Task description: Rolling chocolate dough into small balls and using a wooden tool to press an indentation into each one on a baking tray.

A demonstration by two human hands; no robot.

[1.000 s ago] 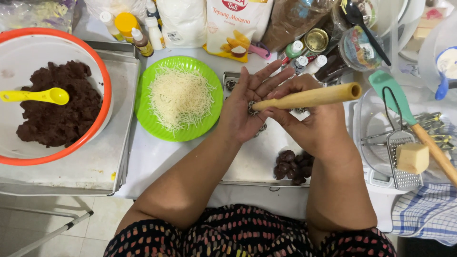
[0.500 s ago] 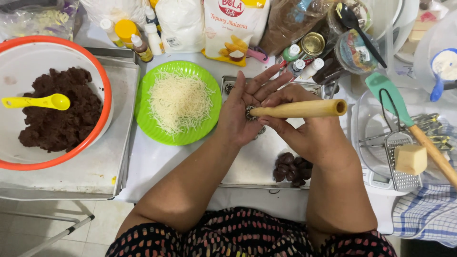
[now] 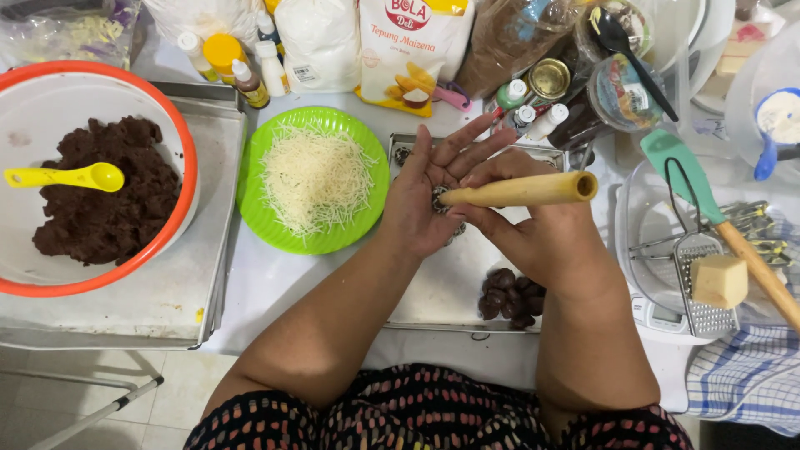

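My left hand [image 3: 425, 196] is held palm up over a metal baking tray [image 3: 433, 292], with a small dark dough ball [image 3: 439, 198] resting in the palm. My right hand [image 3: 533, 225] grips a wooden stick [image 3: 521, 190] whose tip presses into that ball. Several shaped dark dough pieces [image 3: 510, 296] lie on the tray below my right wrist. A green plate of grated cheese [image 3: 313, 179] sits just left of my left hand.
At left, an orange-rimmed white bowl [image 3: 171, 125] holds dark dough and a yellow spoon [image 3: 62, 177] on a second tray. Bags, small bottles and jars line the back. At right lie a grater [image 3: 704, 292], a cheese block [image 3: 718, 280] and a green spatula [image 3: 679, 167].
The wooden stick has tilted closer to level and its tip has pushed further into the dough ball in my left palm. Both hands stay over the tray.
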